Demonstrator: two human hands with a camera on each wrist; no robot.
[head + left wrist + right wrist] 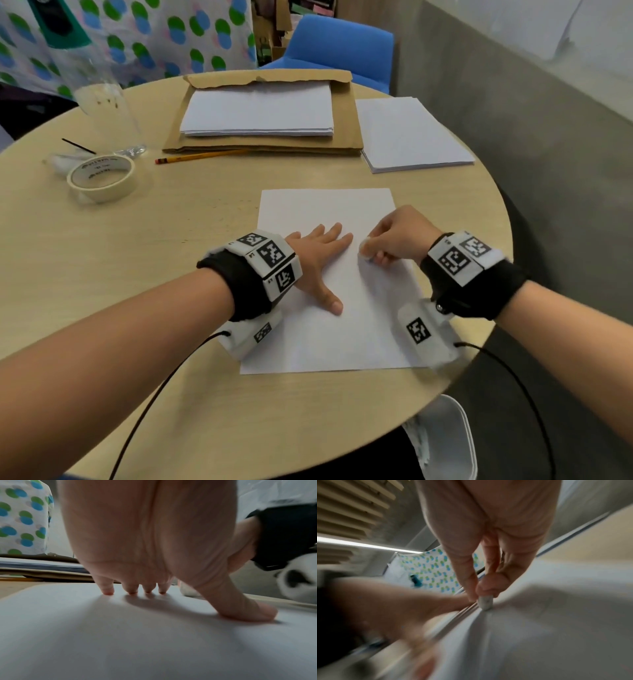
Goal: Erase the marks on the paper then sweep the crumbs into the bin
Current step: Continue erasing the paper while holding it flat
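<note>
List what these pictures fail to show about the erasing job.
- Marks on the paper: none readable in the head view; too faint or hidden under the hands.
- Crumbs: too small to see.
- Bin: cut off by the bottom edge.
- Eraser: motion-blurred in the right wrist view, mostly covered by the right hand.

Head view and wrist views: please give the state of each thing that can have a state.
Sheet of paper: flat on the table, held down.
Left hand: spread, pressing on the sheet.
Right hand: pinching the eraser.
Eraser: tip on the sheet.
Pencil: lying unused.
Tape roll: lying flat.
Bin: open, below the table edge.
</note>
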